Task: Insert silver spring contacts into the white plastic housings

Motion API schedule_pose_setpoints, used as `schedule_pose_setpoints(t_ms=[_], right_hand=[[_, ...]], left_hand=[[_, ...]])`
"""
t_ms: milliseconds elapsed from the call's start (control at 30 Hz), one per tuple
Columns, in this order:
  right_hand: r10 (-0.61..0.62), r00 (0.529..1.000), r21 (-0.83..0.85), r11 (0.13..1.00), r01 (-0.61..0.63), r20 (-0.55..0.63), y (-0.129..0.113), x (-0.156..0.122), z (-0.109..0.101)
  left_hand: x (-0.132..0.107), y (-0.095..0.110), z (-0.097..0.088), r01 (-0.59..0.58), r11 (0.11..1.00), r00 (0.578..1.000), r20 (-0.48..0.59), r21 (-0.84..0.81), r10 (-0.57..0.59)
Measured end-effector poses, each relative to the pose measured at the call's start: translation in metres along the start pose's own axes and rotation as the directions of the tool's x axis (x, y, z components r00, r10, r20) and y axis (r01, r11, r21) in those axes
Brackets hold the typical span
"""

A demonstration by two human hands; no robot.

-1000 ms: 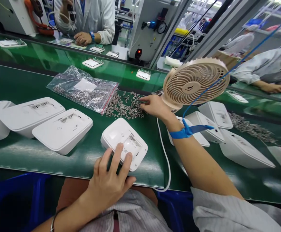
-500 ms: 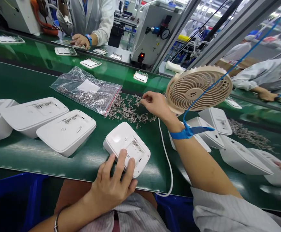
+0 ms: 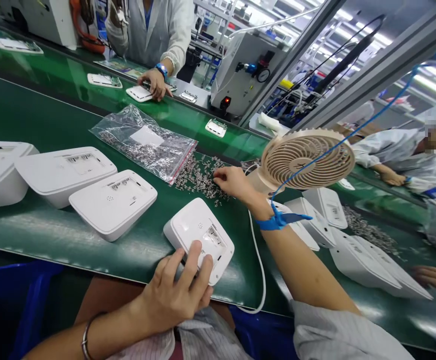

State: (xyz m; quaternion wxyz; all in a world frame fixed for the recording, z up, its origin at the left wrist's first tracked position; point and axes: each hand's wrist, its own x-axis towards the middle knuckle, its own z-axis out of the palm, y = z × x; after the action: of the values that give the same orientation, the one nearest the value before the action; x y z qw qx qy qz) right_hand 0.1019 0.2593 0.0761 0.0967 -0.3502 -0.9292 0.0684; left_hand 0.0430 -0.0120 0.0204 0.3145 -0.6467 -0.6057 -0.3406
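Observation:
A white plastic device housing (image 3: 188, 222) with a recessed battery compartment lies tilted at the bench's front edge. My left hand (image 3: 182, 285) grips its near side, fingers spread over the top face and thumb low at the edge. At the pile of small metal pieces (image 3: 193, 175), probably contacts or springs, my right hand (image 3: 235, 184) has thumb and forefinger pinched together. Whatever sits between those fingertips is too small to make out. Beside the pile lies a clear zip bag (image 3: 128, 117) with more such pieces inside and a white label.
Several similar white housings (image 3: 113, 212) line the left, and more (image 3: 356, 255) stand right, near another metal pile (image 3: 370, 232). A beige fan (image 3: 308, 160) and its white cable (image 3: 261, 270) flank my right arm. Across the belt (image 3: 68, 75), a co-worker's hand (image 3: 154, 82) touches a white part.
My right hand has shifted slightly left and down into the metal pieces. My left hand stays on the housing. The co-worker's hand has moved right onto a white part on the belt.

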Motion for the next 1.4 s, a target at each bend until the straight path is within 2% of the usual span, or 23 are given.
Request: schedule_pose_setpoints(t_ms=[133,300,400,533,633,733,900,1133,1200,1400], right_hand=[[-0.03,0.998,-0.019,0.999,0.029,-0.048,0.003,-0.003,0.003],[-0.057,0.991,-0.017,0.998,0.055,-0.12,0.001,-0.032,-0.008],[-0.159,0.977,-0.022,0.987,0.157,-0.14,-0.006,-0.056,-0.01],[-0.323,0.912,0.005,0.942,0.335,-0.253,-0.021,-0.084,-0.009],[-0.278,0.907,0.163,0.926,0.341,-0.318,-0.033,-0.098,-0.01],[-0.237,0.922,0.322,0.886,0.334,-0.306,-0.045,-0.108,-0.014],[-0.234,0.921,0.416,0.838,0.353,-0.31,-0.064,-0.122,-0.018],[-0.1,0.972,0.688,0.69,0.223,-0.214,-0.078,-0.133,-0.007],[-0.095,0.963,0.668,0.703,0.243,-0.251,-0.079,-0.133,-0.001],[-0.161,0.904,0.373,0.871,0.318,-0.396,-0.077,-0.132,0.01]], left_hand=[[0.001,0.0,-0.003,0.057,0.998,0.998,-0.015,0.024,-0.057],[0.005,0.002,-0.004,0.083,0.995,0.997,-0.006,0.056,-0.083],[0.007,0.004,-0.006,0.086,0.993,0.996,0.013,0.081,-0.087],[0.01,0.007,-0.01,0.064,0.986,0.995,0.059,0.157,-0.074],[0.012,0.009,-0.013,0.058,0.977,0.994,0.08,0.205,-0.076],[0.012,0.01,-0.015,0.057,0.972,0.994,0.077,0.227,-0.076],[0.013,0.014,-0.016,0.062,0.963,0.991,0.097,0.262,-0.09],[0.017,0.023,-0.013,0.097,0.946,0.986,0.096,0.308,-0.133],[0.018,0.024,-0.012,0.095,0.958,0.985,0.115,0.272,-0.13],[0.019,0.026,-0.013,0.061,0.969,0.976,0.19,0.238,-0.108]])
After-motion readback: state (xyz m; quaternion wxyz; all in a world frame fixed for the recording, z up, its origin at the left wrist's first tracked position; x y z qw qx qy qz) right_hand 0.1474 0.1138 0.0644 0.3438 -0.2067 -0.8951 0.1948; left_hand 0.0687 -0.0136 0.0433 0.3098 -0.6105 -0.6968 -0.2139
